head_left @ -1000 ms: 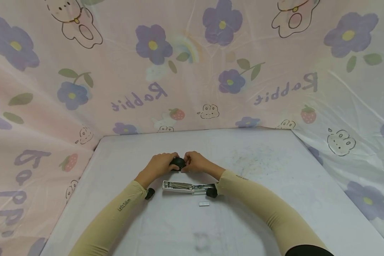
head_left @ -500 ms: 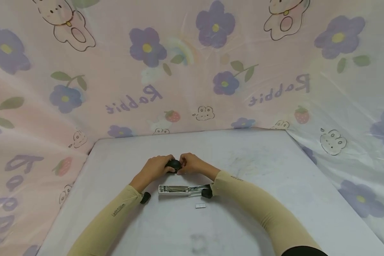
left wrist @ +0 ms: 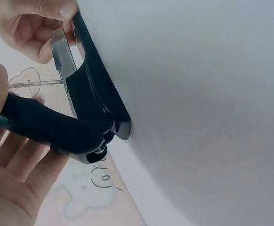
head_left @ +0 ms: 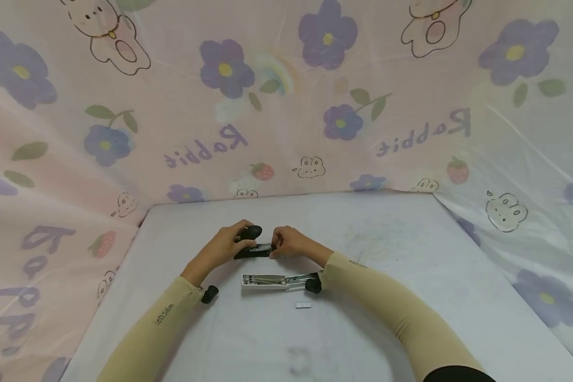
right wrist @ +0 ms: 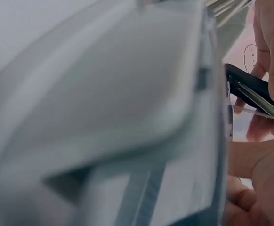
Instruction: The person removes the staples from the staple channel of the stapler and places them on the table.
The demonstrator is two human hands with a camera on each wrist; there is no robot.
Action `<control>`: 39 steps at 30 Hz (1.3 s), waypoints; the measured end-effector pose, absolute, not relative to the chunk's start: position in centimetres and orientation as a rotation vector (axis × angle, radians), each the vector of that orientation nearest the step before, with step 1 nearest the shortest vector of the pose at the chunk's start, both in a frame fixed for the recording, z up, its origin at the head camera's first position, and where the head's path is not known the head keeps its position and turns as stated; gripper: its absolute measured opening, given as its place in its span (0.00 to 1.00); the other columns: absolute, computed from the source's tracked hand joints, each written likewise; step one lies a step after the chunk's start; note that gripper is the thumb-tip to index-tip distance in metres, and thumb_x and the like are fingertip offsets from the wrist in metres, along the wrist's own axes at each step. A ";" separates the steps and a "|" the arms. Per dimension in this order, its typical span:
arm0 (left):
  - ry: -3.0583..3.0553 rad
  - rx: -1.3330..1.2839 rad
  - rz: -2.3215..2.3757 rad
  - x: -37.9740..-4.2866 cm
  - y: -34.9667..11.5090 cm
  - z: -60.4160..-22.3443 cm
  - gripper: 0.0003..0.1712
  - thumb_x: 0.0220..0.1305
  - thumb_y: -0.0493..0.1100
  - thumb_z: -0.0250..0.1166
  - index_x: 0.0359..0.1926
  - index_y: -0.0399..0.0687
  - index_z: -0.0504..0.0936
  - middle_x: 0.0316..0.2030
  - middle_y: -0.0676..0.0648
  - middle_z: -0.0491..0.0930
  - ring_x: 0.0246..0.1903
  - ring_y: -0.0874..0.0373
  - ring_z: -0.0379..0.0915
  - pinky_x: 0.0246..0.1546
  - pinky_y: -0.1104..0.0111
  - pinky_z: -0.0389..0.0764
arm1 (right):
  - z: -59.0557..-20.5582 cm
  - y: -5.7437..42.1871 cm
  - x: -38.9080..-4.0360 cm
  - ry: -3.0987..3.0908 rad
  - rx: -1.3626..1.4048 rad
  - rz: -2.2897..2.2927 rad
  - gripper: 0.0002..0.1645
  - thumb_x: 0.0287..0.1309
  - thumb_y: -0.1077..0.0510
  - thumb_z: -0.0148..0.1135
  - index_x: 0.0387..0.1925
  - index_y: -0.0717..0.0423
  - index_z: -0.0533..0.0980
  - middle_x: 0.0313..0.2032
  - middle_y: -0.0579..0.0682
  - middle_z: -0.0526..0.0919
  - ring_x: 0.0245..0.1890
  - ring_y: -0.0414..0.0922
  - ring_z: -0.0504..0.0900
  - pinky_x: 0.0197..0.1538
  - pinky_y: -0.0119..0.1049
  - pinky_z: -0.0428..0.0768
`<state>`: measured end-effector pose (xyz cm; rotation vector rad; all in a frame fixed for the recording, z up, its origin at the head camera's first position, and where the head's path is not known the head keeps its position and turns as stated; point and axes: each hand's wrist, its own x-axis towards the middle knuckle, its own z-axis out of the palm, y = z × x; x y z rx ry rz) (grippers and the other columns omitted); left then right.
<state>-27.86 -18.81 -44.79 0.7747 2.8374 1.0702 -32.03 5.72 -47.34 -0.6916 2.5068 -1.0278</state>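
A black stapler (head_left: 248,253) stands on the white table with its top cover swung up, baring the metal magazine and a thin spring rod in the left wrist view. My left hand (head_left: 223,243) grips the raised cover, thumb on one side and fingers on the other. At the stapler's front end, my right hand (head_left: 288,242) pinches the base with thumb and fingertips. Nearer to me lies a white stapler (head_left: 265,281), opened out flat, its near side filling much of the right wrist view as a blur. A small strip of staples (head_left: 303,305) lies in front of it.
The white tabletop (head_left: 387,318) meets a flower-printed cloth (head_left: 286,106) at the back and sides. Black wrist cameras sit under both forearms; the right one (head_left: 313,283) overlaps the white stapler's end in the head view.
My left hand has lifted the black stapler's cover up and to the left, opening it. My right hand keeps its hold on the front end. The white stapler and staples lie unmoved.
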 end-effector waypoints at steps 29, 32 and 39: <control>3.138 0.604 0.988 -26.9 -22.2 -44.9 0.30 0.69 0.50 0.76 0.65 0.41 0.80 0.56 0.41 0.84 0.59 0.35 0.81 0.57 0.42 0.81 | -47.2 6.0 -31.6 2.479 -0.746 -1.000 0.17 0.63 0.61 0.78 0.42 0.57 0.74 0.32 0.47 0.76 0.30 0.40 0.72 0.36 0.31 0.71; 3.119 0.590 1.037 -26.8 -22.6 -44.8 0.28 0.69 0.48 0.77 0.64 0.42 0.81 0.56 0.40 0.84 0.60 0.33 0.81 0.60 0.41 0.80 | -47.2 6.0 -31.7 2.483 -0.735 -0.993 0.17 0.63 0.61 0.78 0.42 0.57 0.74 0.32 0.47 0.76 0.30 0.40 0.72 0.35 0.31 0.71; 3.111 0.571 1.122 -26.5 -23.3 -44.8 0.24 0.68 0.45 0.77 0.60 0.42 0.83 0.52 0.41 0.86 0.58 0.36 0.82 0.62 0.43 0.79 | -47.3 5.9 -31.7 2.475 -0.736 -0.993 0.18 0.64 0.61 0.78 0.43 0.57 0.74 0.31 0.47 0.75 0.29 0.39 0.71 0.34 0.31 0.70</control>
